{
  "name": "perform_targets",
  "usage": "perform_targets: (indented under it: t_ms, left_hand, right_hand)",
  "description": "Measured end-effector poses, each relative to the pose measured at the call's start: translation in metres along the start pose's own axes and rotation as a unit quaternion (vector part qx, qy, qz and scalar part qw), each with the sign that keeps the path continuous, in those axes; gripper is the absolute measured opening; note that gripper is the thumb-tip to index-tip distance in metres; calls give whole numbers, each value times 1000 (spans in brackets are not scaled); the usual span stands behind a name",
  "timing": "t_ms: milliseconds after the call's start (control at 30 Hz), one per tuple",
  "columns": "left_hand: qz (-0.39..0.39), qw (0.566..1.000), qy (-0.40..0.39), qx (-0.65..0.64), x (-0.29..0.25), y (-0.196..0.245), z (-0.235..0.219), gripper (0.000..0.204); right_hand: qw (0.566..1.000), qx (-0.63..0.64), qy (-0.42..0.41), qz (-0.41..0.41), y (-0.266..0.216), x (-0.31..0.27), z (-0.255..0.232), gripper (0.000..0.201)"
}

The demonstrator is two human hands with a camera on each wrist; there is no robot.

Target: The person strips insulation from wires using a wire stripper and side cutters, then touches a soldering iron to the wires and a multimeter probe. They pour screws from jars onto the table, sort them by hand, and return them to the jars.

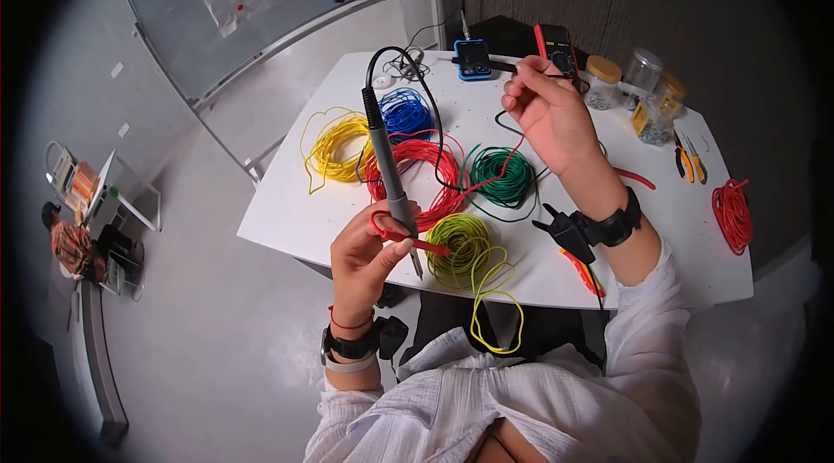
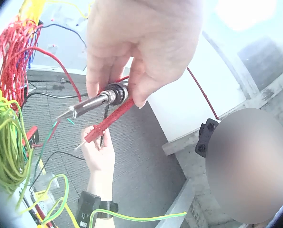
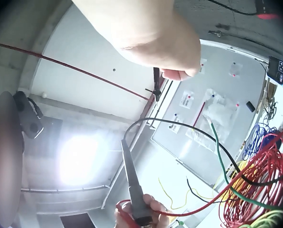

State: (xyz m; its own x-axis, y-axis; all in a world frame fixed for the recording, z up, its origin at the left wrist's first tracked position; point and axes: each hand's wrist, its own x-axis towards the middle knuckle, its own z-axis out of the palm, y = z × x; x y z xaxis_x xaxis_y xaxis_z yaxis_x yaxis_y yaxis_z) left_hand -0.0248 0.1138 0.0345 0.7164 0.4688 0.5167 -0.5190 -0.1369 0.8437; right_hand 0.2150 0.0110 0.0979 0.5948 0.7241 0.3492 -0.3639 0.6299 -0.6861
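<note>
While you hold both ends up off the table, work through these:

Left hand: your left hand (image 1: 369, 256) is curled round the lower barrel of the soldering iron (image 1: 389, 176), tip pointing down toward the near edge of the table (image 1: 287, 211); the same fingers also trap a looped end of the red wire (image 1: 417, 244). Judging by the left wrist view, the wire's sleeve lies just beside the metal collar of the iron, so keep your fingertips back on the grey grip.

Right hand: your right hand (image 1: 547, 111) is raised over the far middle of the table, thumb and forefinger pinching a thin dark lead end (image 3: 156, 84). I cannot tell what the tiny tip is.

Red wire: it runs from your left hand across to the red coil (image 1: 417, 169) at the table's centre, between the yellow coil (image 1: 334, 146) and the green coil (image 1: 502, 175).

Slack: the yellow-green coil (image 1: 465, 241) sits right under the iron tip at the near edge, with a loop hanging over it. I would tilt the tip away from that insulation.

Cord: the iron's black cable (image 1: 408, 63) arcs over the blue coil (image 1: 405, 111); keep it loose so it does not drag the barrel.

Steadiness: both hands are unsupported in the air, so resting a wrist on the table edge would probably help.
</note>
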Motion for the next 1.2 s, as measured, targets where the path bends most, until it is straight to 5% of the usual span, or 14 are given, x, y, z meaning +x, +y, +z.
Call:
perform_targets:
  t_ms: [633, 800, 867, 933, 1200]
  left_hand:
    - [2, 1000, -1, -11, 0, -2, 0, 10]
    - [-5, 1000, -1, -10, 0, 2, 1, 10]
    - [-8, 1000, -3, -12, 0, 2, 0, 9]
    - [-8, 1000, -1, -12, 0, 3, 1, 9]
    - [3, 1000, 2, -18, 1, 3, 1, 9]
  right_hand:
    - [994, -33, 38, 94, -9, -14, -4, 17]
    - [979, -93, -17, 180, -21, -15, -11, 25]
    - [976, -125, 20, 175, -29, -15, -14, 28]
    - [966, -76, -63, 239, -42, -14, -23, 32]
    - [917, -300, -39, 260, -88, -25, -45, 33]
